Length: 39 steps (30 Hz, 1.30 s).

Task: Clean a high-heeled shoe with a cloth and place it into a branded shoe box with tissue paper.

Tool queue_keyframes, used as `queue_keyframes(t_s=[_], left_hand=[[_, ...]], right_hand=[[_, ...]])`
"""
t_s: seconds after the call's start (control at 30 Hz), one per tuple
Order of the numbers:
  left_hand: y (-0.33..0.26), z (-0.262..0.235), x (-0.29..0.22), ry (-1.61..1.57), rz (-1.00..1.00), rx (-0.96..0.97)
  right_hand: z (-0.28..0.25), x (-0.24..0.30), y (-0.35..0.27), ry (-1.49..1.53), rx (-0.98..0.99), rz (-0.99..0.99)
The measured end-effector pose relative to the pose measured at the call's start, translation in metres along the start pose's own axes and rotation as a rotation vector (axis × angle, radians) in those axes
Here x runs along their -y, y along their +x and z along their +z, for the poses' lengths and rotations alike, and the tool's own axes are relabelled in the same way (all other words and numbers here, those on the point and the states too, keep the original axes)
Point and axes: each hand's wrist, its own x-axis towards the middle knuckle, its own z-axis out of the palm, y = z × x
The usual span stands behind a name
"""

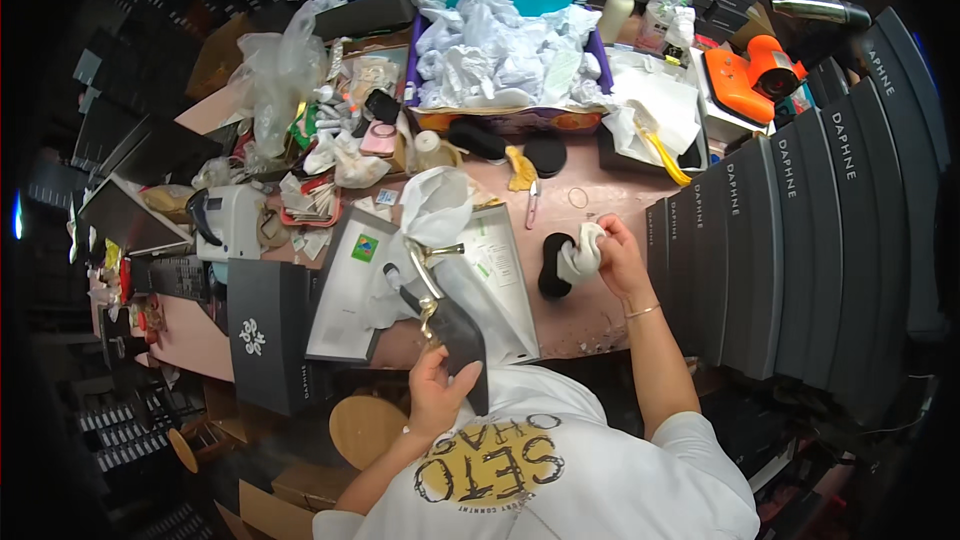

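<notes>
My left hand (440, 395) is closed round a dark high-heeled shoe (462, 332) with gold metal parts, held tilted in front of my shirt. Crumpled white paper (436, 205) shows above the shoe; whether it is attached I cannot tell. Under the shoe lies an open grey shoebox (345, 300) with white tissue and a green sticker inside. Off to the right, my right hand (622, 258) pinches a white cloth (580, 258). The cloth touches or partly covers a black oval pad (551, 268) on the pink table (590, 328).
Stacked dark shoeboxes (745, 250) wall the right side. At the back stands a purple box of crumpled white paper (510, 50). A pink-handled knife (532, 206), a yellow cloth (521, 168) and black round pad (545, 152) lie ahead. Left are a label printer (228, 220) and clutter.
</notes>
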Motion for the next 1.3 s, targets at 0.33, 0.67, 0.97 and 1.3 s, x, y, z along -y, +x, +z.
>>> queue_keyframes(t_s=[0.33,0.67,0.97,1.3], left_hand=[[-0.001,-0.023,-0.007,0.074,0.044,0.139],[-0.005,-0.022,-0.009,0.248,0.132,0.074],[0.003,-0.028,-0.008,0.215,0.126,-0.050],[0.011,-0.025,0.010,0.211,0.090,-0.240]], right_hand=[[0.149,-0.013,-0.105,-0.657,0.188,-0.225],[0.177,-0.021,-0.108,-0.897,0.233,-0.331],[0.156,0.003,-0.008,-0.232,0.220,0.082],[0.189,-0.007,0.172,-1.133,0.276,-0.626]])
